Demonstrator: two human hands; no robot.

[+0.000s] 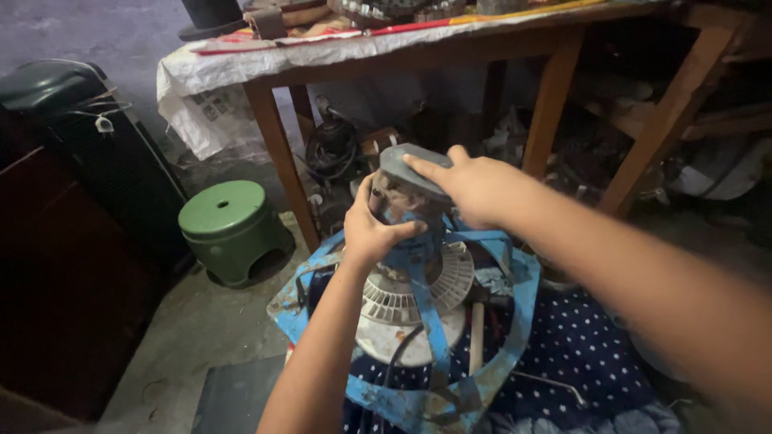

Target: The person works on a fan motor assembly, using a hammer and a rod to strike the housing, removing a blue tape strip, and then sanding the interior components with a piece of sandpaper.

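Under your hands you have a fan: its cap [410,167] is grey, its frame [515,321] is blue with chipped, rusty patches, and its vented housing [418,293] is off-white. Beneath it you see navy cloth [587,354] patterned with small white dots. To your left the stool [229,221] is green. The surface [555,76] has brown wooden legs and a white sheet [201,88].

Dim concrete floor [193,329]; green plastic stool [229,225] left of the hands, wooden table [555,72] (cloth-covered) beyond them.
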